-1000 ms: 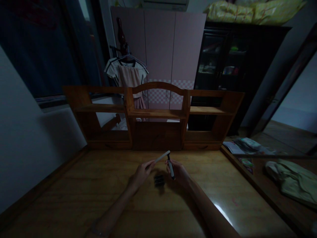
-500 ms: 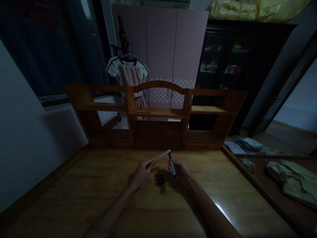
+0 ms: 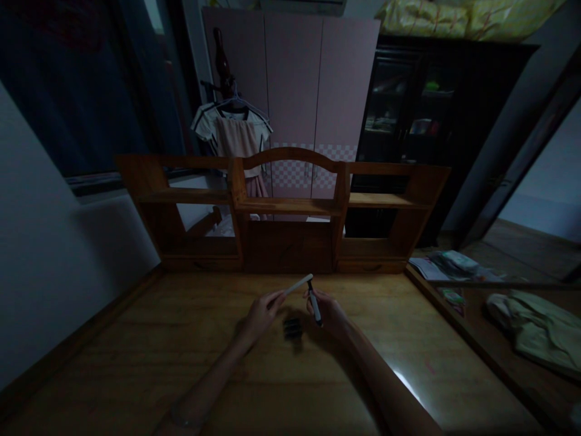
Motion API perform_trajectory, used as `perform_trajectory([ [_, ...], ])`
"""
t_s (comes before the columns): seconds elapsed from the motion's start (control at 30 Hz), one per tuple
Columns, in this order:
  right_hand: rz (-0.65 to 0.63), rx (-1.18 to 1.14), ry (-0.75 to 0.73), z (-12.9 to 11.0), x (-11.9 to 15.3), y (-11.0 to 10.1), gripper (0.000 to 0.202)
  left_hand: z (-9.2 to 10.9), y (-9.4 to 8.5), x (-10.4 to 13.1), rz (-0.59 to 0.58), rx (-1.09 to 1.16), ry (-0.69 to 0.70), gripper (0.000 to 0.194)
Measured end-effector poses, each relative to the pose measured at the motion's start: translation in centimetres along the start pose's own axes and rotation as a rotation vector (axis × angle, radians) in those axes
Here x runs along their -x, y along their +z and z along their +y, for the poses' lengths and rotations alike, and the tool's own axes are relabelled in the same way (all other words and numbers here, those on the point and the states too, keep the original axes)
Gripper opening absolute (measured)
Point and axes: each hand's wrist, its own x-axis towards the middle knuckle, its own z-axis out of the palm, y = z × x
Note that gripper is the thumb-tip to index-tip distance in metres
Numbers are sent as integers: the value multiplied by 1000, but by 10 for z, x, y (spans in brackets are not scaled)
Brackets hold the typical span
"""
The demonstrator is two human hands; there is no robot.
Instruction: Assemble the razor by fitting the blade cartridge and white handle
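My left hand (image 3: 263, 312) is closed on one end of a thin, pale stick (image 3: 298, 283) that slants up to the right. Its far end meets the dark tip of a pen-like tool (image 3: 315, 306), grey-white along its body with dark ends. My right hand (image 3: 329, 310) pinches that tool and tilts it steeply. The light is too dim to tell the exact kind of either item. Between and just below my hands, a small black ridged object (image 3: 293, 329) lies on the wooden desk (image 3: 204, 363); neither hand touches it.
A wooden shelf unit (image 3: 290, 208) with small drawers stands along the desk's back edge. White wall (image 3: 40, 242) borders the left. On the right, past a raised edge, lie papers (image 3: 447, 266) and a crumpled light cloth (image 3: 540, 330). Wardrobes stand behind.
The view has shifted very slightly. Both hands keep the same grip, and the stick and tool stay touching at their tips.
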Motion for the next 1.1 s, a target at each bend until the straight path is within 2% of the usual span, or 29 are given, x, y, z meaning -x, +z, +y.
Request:
perform_trajectory([
  [0.2, 6, 8, 10, 4, -1, -2, 25, -4, -3, -1, 51, 22, -32, 35],
  [0.37, 5, 3, 13, 4, -1, -1, 27, -2, -2, 0, -13, 55, 15, 34],
  [0.57, -6, -15, 22, 3, -2, -1, 27, -4, -3, -1, 45, 51, -40, 35],
  [0.73, -8, -6, 18, 1, -1, 1, 26, 0, -3, -1, 2, 56, -14, 34],
  [0.93, -6, 0, 8, 3, -2, -1, 25, -2, -5, -2, 68, 42, -57, 35],
  [1.1, -12, -2, 20, 4, -2, -3, 26, -1, -3, 0, 7, 45, -11, 34],
])
